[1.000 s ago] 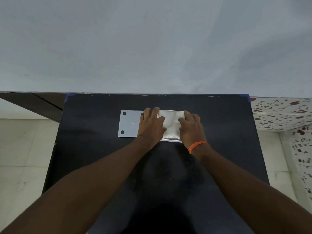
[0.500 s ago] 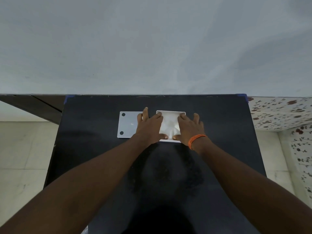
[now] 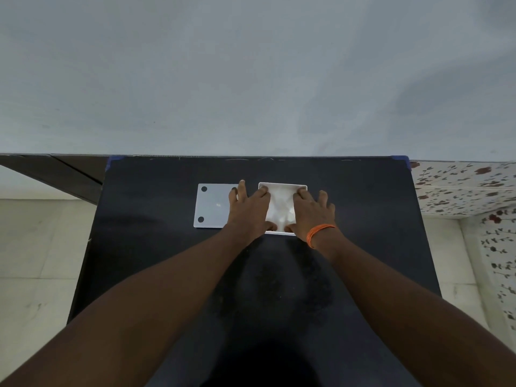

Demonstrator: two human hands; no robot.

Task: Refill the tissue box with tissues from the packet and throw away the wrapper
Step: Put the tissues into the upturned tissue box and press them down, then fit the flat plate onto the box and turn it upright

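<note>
Pale grey wall rises behind a black surface (image 3: 363, 247); near its far middle sits the white tissue box (image 3: 282, 186), open-topped, with the tissues (image 3: 280, 209) already inside; its flat lid (image 3: 210, 206) lies just beside it on the left. Both hands — left hand (image 3: 248, 209), right hand (image 3: 312, 212) — lie spread and flat, pressing the stack down, gripping nothing. Tissues look soft, light and easily crumpled — best pressed evenly with the palms; the box seems stiff, best held by its walls.

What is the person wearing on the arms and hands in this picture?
Both forearms are bare, with no sleeves in view. The right hand has an orange thread band around the wrist. The left hand wears nothing: no glove, ring or watch is visible.
</note>
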